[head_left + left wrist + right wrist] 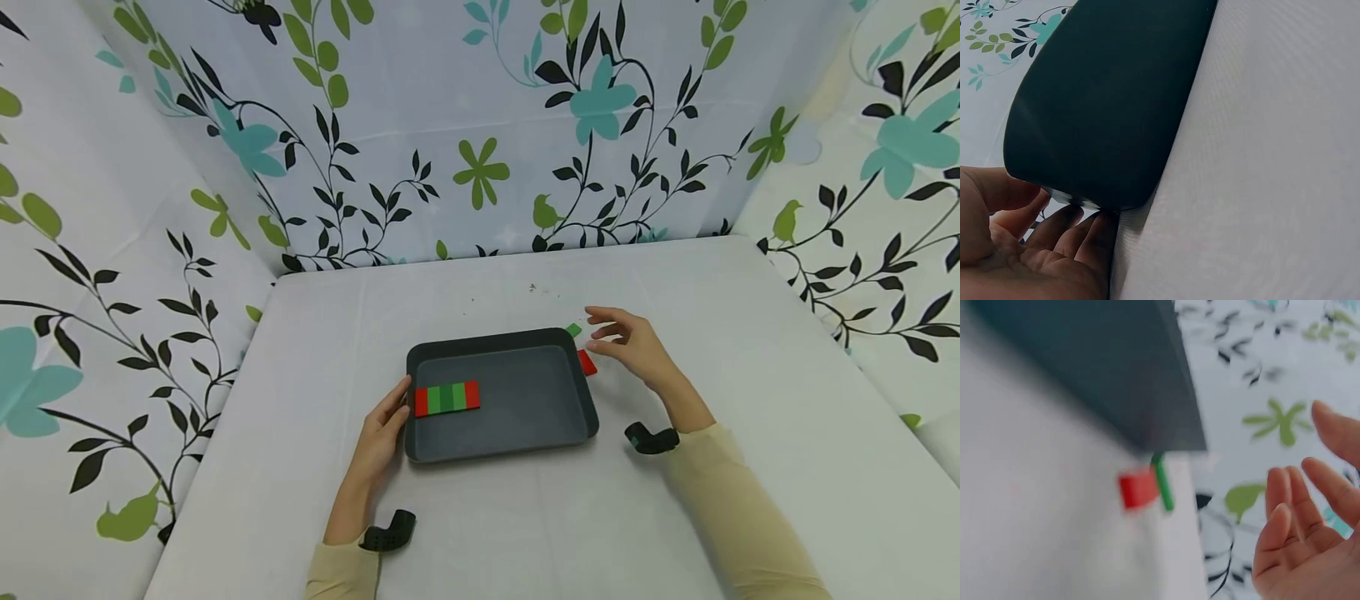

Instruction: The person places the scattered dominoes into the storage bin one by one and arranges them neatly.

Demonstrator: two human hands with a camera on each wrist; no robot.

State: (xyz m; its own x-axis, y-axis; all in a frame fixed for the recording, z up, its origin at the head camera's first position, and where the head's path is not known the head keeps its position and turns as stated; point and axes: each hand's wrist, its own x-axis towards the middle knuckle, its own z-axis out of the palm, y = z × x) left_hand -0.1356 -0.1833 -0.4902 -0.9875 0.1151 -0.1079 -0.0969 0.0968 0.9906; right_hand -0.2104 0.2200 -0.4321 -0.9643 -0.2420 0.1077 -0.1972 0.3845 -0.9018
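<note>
Our left hand (381, 432) rests relaxed against the gray tray (528, 404) | right hand (630, 342) loosely spread, empty | red tile (588, 363), green tile (573, 330): worktop (525, 533), by tray's right end | we judge tiles light, stiff; pinch edges

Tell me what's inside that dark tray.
Red and green pieces lie in a row in the tray, near the left hand; the tray floor beneath them is hidden.

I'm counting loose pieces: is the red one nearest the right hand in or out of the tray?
Out: the red piece lies on the white table, just beside the tray, in the head view.
</note>
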